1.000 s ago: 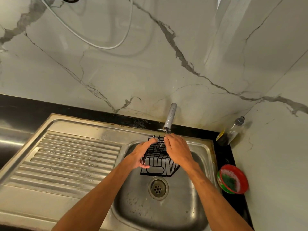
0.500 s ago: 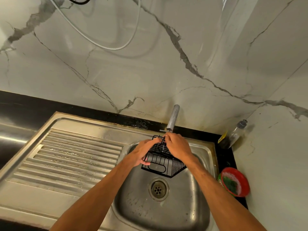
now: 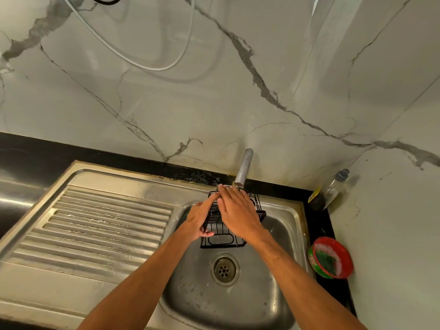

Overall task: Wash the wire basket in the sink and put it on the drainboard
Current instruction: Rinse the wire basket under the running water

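Over the sink (image 3: 238, 306), under the tap (image 3: 244, 167): left hand (image 3: 200, 217) fingers clamp the wire basket (image 3: 222, 239); right hand (image 3: 238, 210) fingers, curled before, now lie straight across it.

Things placed around the sink (image 3: 294, 217)
The drainboard (image 3: 100, 225) is set left of it, the tap (image 3: 244, 167) behind, the bottle (image 3: 329, 192) and tub (image 3: 332, 258) right, the basket (image 3: 221, 239) held over it.

Home kitchen (steel sink (image 3: 292, 225), marble wall (image 3: 238, 91))
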Available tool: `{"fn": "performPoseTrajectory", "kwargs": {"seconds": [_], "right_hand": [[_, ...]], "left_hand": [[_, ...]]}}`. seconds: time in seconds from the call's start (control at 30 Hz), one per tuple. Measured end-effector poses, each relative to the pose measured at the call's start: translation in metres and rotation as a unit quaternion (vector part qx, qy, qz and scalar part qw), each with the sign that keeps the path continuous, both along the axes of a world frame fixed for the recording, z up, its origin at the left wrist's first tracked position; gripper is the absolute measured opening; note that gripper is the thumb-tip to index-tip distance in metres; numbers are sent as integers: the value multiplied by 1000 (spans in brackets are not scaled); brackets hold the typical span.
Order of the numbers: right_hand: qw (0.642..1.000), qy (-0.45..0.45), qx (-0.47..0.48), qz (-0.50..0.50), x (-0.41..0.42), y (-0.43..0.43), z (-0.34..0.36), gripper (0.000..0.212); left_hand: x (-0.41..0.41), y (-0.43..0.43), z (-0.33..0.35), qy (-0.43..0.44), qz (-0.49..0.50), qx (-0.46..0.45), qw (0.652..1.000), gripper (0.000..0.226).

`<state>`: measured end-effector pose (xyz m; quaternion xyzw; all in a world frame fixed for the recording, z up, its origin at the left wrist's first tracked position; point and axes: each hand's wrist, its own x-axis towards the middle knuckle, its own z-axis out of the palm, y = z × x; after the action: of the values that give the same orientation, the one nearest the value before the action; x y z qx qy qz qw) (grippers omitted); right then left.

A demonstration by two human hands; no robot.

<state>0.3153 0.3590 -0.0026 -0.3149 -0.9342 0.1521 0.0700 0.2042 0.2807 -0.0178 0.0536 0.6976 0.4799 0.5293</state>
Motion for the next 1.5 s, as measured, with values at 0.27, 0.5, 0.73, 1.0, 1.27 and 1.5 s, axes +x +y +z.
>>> {"fn": "performPoseTrajectory", "kwargs": {"seconds": [0.27,0.5,0.73,1.0,1.27,1.5], "right_hand": [[995,48,15,-83,11,-23,-23,65],[988,91,-25,-126,19,-13,-34,55],[993,116,7,-7,18,-2,-37,58],[991,82,84,64,19,-4,-43,55],[993,105,50,6,17,4,-45,55],[986,117,-20,-117,10,28,-31,52]], "left_hand": [[-2,-4,-11,-33,19,-4,999,107],[5,-3,-16,-77,56,7,995,97],[7,5,-17,-117,87,-3,989,69],[5,1,-22,-153,128,-6,980,85],[-3,-14,-21,-168,124,10,978,91],[0,-22,-5,-130,82,25,988,42]]}}
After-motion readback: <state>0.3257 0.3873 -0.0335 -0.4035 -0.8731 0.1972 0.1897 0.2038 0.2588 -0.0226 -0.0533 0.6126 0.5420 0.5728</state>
